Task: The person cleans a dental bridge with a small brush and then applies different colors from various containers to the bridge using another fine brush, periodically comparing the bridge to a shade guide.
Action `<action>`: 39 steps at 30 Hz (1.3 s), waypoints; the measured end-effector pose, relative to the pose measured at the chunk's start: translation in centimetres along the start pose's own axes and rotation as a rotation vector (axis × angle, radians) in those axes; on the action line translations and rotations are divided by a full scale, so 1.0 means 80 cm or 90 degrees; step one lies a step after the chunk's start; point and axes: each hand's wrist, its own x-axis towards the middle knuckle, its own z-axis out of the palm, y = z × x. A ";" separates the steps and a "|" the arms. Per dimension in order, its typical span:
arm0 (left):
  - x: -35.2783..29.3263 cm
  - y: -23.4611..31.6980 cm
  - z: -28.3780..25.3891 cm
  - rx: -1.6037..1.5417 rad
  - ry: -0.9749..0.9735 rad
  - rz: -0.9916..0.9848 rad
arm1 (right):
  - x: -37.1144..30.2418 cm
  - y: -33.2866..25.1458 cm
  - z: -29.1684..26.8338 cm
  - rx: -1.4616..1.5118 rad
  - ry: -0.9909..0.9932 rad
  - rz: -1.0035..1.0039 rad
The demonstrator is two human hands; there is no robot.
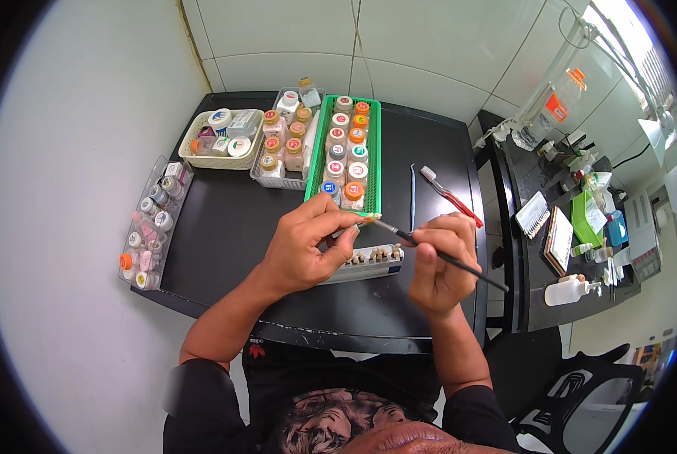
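Note:
My left hand (308, 246) is closed in a pinch over the middle of the table. At its fingertips is a small whitish piece (369, 218) with an orange-brown tint, too small to make out fully. My right hand (444, 265) grips a thin paintbrush (459, 264) with a black handle and a metal ferrule. The brush slants toward my left fingertips, and its tip meets or almost meets the small piece. Just below my hands lies a pale oblong rack (369, 265) with several small tooth-like pieces along its top, partly hidden by my left hand.
A green basket (378, 151) of capped jars stands beyond my hands. Clear trays (278, 183) and a cream basket (221, 162) with more jars sit left. A red toothbrush (459, 203) and a slim blue tool (413, 193) lie right. A cluttered side counter (531, 250) stands further right.

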 end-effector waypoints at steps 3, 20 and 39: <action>0.000 0.002 0.000 -0.013 0.013 -0.006 | -0.005 -0.001 -0.001 0.011 0.059 0.061; 0.004 -0.008 -0.004 -0.019 0.021 0.005 | -0.010 0.012 0.010 0.049 0.018 0.004; 0.008 -0.055 -0.032 -0.294 0.208 -0.052 | -0.005 0.125 -0.068 -0.185 -0.243 0.233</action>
